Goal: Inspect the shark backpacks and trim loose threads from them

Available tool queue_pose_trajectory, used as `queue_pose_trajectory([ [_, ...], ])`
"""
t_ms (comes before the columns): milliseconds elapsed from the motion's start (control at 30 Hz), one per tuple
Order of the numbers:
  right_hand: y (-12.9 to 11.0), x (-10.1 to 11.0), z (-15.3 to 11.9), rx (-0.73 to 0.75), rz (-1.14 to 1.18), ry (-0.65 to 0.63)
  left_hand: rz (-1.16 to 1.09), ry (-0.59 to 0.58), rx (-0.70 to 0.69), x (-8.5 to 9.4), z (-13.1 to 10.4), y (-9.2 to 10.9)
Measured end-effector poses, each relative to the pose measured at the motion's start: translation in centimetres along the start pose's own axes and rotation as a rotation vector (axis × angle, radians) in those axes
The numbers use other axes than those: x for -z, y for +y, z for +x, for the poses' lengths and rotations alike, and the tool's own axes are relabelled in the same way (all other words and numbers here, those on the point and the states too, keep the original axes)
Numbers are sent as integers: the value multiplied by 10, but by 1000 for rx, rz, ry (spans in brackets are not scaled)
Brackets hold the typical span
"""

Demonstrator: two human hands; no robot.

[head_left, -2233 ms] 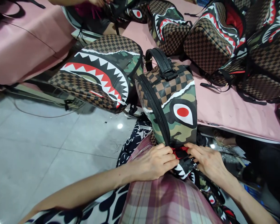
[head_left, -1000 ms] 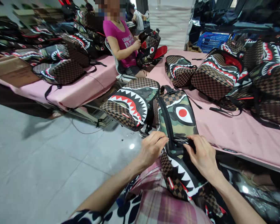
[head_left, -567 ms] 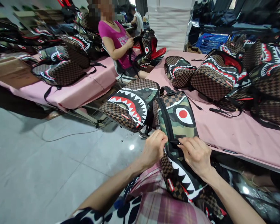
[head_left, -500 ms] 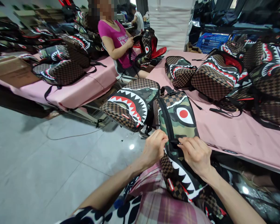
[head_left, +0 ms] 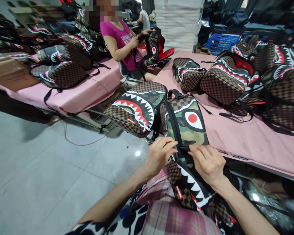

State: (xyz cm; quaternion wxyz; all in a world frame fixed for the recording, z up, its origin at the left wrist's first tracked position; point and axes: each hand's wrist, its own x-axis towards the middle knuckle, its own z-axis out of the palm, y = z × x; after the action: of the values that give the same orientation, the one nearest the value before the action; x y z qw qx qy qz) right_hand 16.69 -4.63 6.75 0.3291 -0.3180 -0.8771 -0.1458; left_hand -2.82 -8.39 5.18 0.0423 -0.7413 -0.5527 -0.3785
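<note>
A backpack [head_left: 194,135] with brown checks, camouflage, a red-and-white eye and shark teeth leans from my lap onto the table edge. My left hand [head_left: 160,153] is at the left side of its front zipper, thumb and forefinger parted around a small gap. On the other side, my right hand [head_left: 207,161] pinches the end of a short black strip [head_left: 184,149] at the zipper's lower end. The fingertips partly hide that strip. Beside this bag, a second shark-mouth backpack [head_left: 139,107] lies at the table's corner.
More shark backpacks [head_left: 226,80] lie on the pink table [head_left: 250,140] at right. Another pink table [head_left: 88,94] at left holds bags and a cardboard box [head_left: 13,73]. A seated person [head_left: 120,42] handles a backpack. A cable [head_left: 80,144] lies on the floor.
My left thumb and forefinger have parted from a closed pinch. My right hand has shifted slightly right, still pinching the strip. The seated person's hand has moved up on their bag.
</note>
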Motion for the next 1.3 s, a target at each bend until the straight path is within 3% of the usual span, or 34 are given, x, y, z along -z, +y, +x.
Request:
queue_pose_trajectory([
  [233,-3,-3,5,30,10,34,108,51,-101,-4,-5,-2],
  [533,-6,-2,9,129,-68,26,95,-16,-113,-6,7,8],
  [600,-5,-1,10,87,-22,19,23,-49,-68,-1,10,7],
  [733,7,2,5,-132,284,-64,-278,-307,-117,22,23,-6],
  [833,14,2,-2,-203,434,-111,-116,-310,-202,32,39,-16],
  [967,9,2,-7,-197,374,-96,118,-343,-328,25,56,-24],
  [1300,-5,5,0,-89,57,-120,59,-378,-282,16,58,-27],
])
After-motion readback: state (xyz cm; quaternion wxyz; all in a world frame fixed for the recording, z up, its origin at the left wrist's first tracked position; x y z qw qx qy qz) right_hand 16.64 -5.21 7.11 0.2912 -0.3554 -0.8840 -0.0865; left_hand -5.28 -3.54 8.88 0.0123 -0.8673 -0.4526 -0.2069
